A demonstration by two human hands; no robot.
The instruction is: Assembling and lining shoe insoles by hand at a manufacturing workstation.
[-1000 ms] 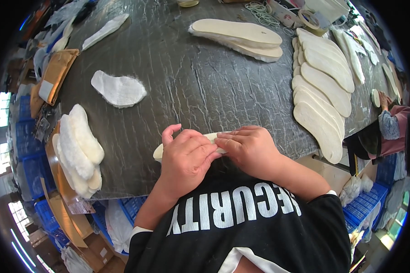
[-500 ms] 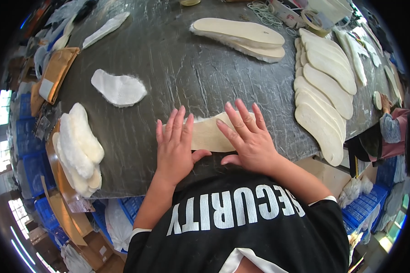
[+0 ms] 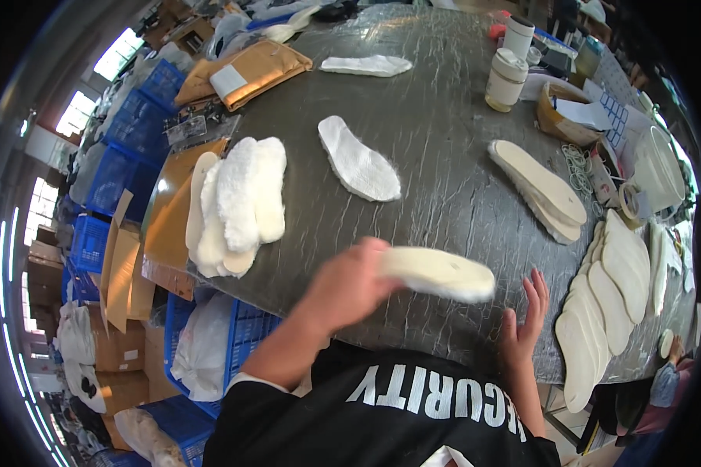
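My left hand (image 3: 349, 286) is closed around one end of a cream insole (image 3: 445, 272), lifted over the near part of the table. The insole's smooth face is up, and white fleece shows along its lower edge. Off its other end, my right hand (image 3: 526, 321) is raised with fingers apart, holding nothing. To the left lies a pile of fluffy fleece insoles (image 3: 245, 198). A single white insole (image 3: 360, 162) rests beyond my left hand. Further right are two stacked fleece-backed insoles (image 3: 536, 187), and near them a long overlapping row of cream insoles (image 3: 600, 300).
A brown padded parcel (image 3: 261, 74) and a flat white piece (image 3: 366, 65) lie toward the back of the dark table. At the far right stand a lidded jar (image 3: 507, 80) and a basket (image 3: 572, 113). Blue crates (image 3: 245, 346) flank the left edge. Another person's hand (image 3: 676, 348) shows at right.
Both hands were flat on the insole; now my left hand has picked it up and my right hand has come off it. The view has turned left.
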